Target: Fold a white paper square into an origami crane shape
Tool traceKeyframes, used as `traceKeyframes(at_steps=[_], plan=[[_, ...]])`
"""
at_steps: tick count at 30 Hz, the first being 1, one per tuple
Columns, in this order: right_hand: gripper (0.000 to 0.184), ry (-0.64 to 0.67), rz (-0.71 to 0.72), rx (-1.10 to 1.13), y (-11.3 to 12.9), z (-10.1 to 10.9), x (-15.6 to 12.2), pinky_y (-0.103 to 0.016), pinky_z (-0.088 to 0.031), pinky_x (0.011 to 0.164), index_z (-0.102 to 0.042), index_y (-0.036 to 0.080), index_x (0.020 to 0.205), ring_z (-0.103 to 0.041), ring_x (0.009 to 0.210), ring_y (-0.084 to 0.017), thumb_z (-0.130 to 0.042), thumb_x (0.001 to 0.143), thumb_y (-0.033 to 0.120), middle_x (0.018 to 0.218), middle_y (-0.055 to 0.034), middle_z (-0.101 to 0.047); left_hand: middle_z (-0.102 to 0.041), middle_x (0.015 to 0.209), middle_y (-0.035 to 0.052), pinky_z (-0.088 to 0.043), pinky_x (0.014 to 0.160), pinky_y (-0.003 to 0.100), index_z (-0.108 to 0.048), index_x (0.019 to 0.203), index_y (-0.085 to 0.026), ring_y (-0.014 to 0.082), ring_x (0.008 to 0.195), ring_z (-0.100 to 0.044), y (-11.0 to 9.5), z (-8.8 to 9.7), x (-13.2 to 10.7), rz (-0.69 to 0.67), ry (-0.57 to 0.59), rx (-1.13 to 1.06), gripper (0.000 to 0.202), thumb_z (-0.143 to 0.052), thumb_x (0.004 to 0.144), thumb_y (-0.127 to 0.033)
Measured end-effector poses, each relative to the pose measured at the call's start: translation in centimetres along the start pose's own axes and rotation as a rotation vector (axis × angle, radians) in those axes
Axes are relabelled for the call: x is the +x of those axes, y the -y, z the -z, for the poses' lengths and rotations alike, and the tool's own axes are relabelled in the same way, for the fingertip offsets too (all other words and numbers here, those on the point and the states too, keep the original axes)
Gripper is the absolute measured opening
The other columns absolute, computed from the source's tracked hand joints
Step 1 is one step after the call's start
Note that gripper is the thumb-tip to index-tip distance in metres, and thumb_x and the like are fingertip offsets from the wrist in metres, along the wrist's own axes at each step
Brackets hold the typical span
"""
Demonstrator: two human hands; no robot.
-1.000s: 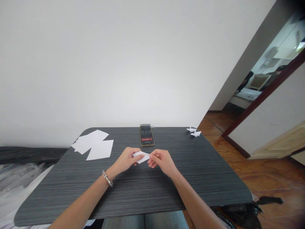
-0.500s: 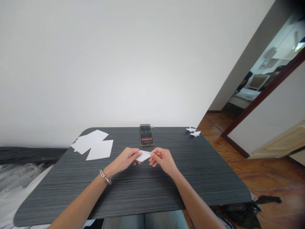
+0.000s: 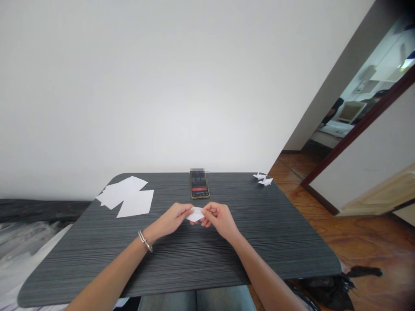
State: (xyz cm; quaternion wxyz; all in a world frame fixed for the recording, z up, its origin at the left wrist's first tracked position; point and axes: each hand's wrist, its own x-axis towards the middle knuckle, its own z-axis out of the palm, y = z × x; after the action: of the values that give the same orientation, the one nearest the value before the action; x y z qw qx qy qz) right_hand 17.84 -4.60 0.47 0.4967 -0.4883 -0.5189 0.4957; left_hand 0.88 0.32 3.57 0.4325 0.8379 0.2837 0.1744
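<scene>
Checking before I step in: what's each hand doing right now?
Left hand: closed, pinching the folded white paper.
Right hand: closed, pinching that paper's other side.

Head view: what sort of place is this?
Probably a room in a home: a dark wood-grain table stands on a polished wooden floor, and the doorway opens onto what looks like a bed.

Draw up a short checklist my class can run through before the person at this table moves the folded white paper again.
1. Folded white paper is held off the table: ok.
2. Left hand and right hand both grip the paper: ok.
3. Folded edges line up: cannot tell, as fingers cover part of them.
4. Loose white paper sheets lie apart from the hands: ok.
5. Smartphone is not touching the hands: ok.
</scene>
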Motion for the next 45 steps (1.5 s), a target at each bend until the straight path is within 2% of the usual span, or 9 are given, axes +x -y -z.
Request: traceKeyframes(at_steps=[10,14,17,22,30,37,42,45], plan=[[0.024,-0.07,-0.004,0.028,0.3,0.1,0.1,-0.02,-0.046,0.042,-0.056,0.013,0.069,-0.058,0.042,-0.01,-0.06,0.07,0.037,0.053,0.0,-0.061,-0.059,0.063,0.001,-0.036,0.058,0.021,-0.056,0.067,-0.012,0.0125,0.06,-0.051,0.6,0.0,0.1,0.044,-0.186,0.022,0.036,-0.039,0.084,-0.039],[0.024,-0.024,-0.013,0.029,0.0,-0.2,0.1,-0.019,-0.045,0.04,-0.055,0.014,0.068,-0.058,0.042,-0.011,-0.06,0.07,0.037,0.053,-0.0004,-0.062,-0.058,0.06,0.0005,-0.035,0.057,0.02,-0.057,0.064,-0.012,0.0119,0.058,-0.049,0.6,-0.1,0.0,0.03,-0.179,0.067,0.037,-0.039,0.084,-0.037],[0.025,-0.038,-0.001,-0.005,0.0,-0.3,0.0,-0.019,-0.044,0.039,-0.053,0.014,0.066,-0.056,0.039,-0.01,-0.058,0.071,0.037,0.051,0.0003,-0.06,-0.057,0.059,0.0002,-0.034,0.056,0.02,-0.057,0.063,-0.012,0.0111,0.056,-0.048,0.6,-0.4,0.0,0.026,-0.178,0.081,0.038,-0.038,0.085,-0.037],[0.022,-0.067,0.013,-0.038,0.2,-0.4,-0.1,-0.019,-0.044,0.038,-0.053,0.014,0.065,-0.055,0.038,-0.01,-0.056,0.072,0.034,0.05,0.0005,-0.059,-0.056,0.058,-0.0005,-0.033,0.055,0.02,-0.056,0.063,-0.012,0.0104,0.055,-0.047,0.6,-0.7,0.1,0.021,-0.196,0.019,0.04,-0.036,0.086,-0.037],[0.023,-0.039,0.02,-0.06,-0.2,-0.6,-0.1,-0.02,-0.045,0.039,-0.054,0.014,0.065,-0.056,0.039,-0.011,-0.057,0.072,0.036,0.05,0.0005,-0.059,-0.054,0.059,-0.0007,-0.032,0.053,0.019,-0.058,0.066,-0.01,0.0104,0.056,-0.045,0.6,-1.0,0.3,0.062,-0.197,-0.032,0.034,-0.047,0.08,-0.039],[0.022,-0.035,0.014,0.011,0.1,-0.3,-0.1,-0.019,-0.044,0.039,-0.055,0.013,0.066,-0.056,0.039,-0.01,-0.058,0.072,0.034,0.049,0.0013,-0.059,-0.051,0.056,-0.0011,-0.031,0.051,0.019,-0.058,0.063,-0.01,0.0099,0.054,-0.043,0.2,-0.7,0.0,0.053,-0.243,-0.076,0.033,-0.048,0.079,-0.038],[0.021,-0.053,0.017,0.023,0.3,-0.2,-0.1,-0.019,-0.043,0.039,-0.053,0.014,0.064,-0.054,0.038,-0.009,-0.057,0.073,0.032,0.049,0.0014,-0.059,-0.045,0.054,-0.0027,-0.027,0.05,0.019,-0.055,0.061,-0.011,0.0087,0.052,-0.038,0.6,-0.4,0.0,0.059,-0.258,-0.078,0.034,-0.047,0.08,-0.038],[0.021,-0.08,0.018,0.022,0.2,-0.1,-0.1,-0.019,-0.043,0.039,-0.054,0.014,0.064,-0.054,0.038,-0.009,-0.058,0.072,0.032,0.049,0.0014,-0.059,-0.036,0.049,-0.0045,-0.022,0.046,0.02,-0.049,0.055,-0.012,0.0075,0.049,-0.031,0.9,-0.4,0.1,0.089,-0.245,-0.104,0.039,-0.043,0.081,-0.04]])
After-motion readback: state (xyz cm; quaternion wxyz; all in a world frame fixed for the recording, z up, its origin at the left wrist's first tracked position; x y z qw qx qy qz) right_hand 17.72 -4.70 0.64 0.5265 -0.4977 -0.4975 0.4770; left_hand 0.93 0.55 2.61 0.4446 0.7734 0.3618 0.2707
